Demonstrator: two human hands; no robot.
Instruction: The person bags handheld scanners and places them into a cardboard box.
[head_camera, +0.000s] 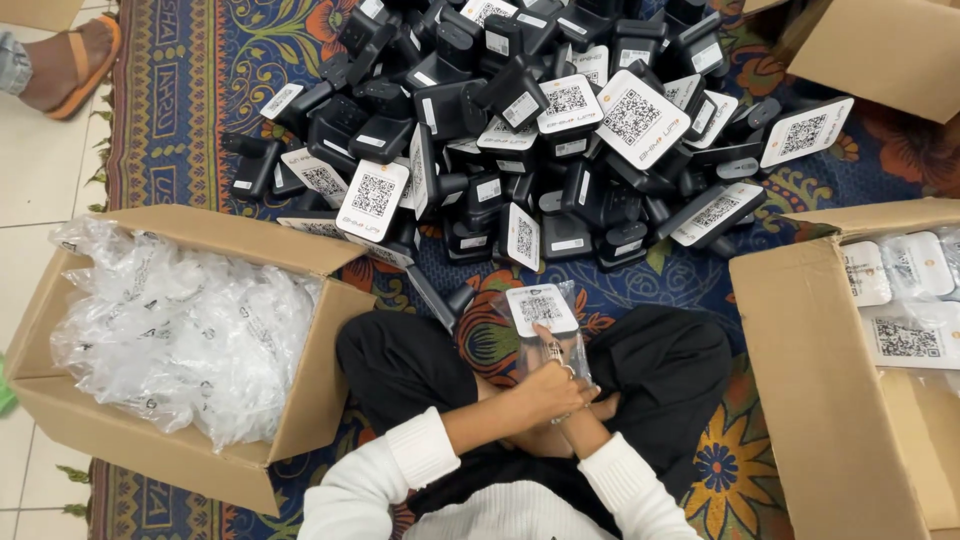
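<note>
Head view: both hands meet in the lap, left hand (545, 385) fingers pinching a clear bag (560, 345) over a white-faced black stand (541, 308), right hand (597, 408) gripping its lower edge, hemmed between stand pile (540, 110) and two cardboard boxes (310, 400).

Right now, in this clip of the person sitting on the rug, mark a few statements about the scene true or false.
1. The left hand touches a small device with a white coded face inside a clear bag. True.
2. The cardboard box on the left is full of black devices. False: it holds clear plastic bags.
3. A pile of black devices lies on the patterned rug ahead of the person. True.
4. The box on the right holds loose black cables. False: it holds bagged white-faced devices.
5. A sandalled foot shows at the top left. True.
</note>
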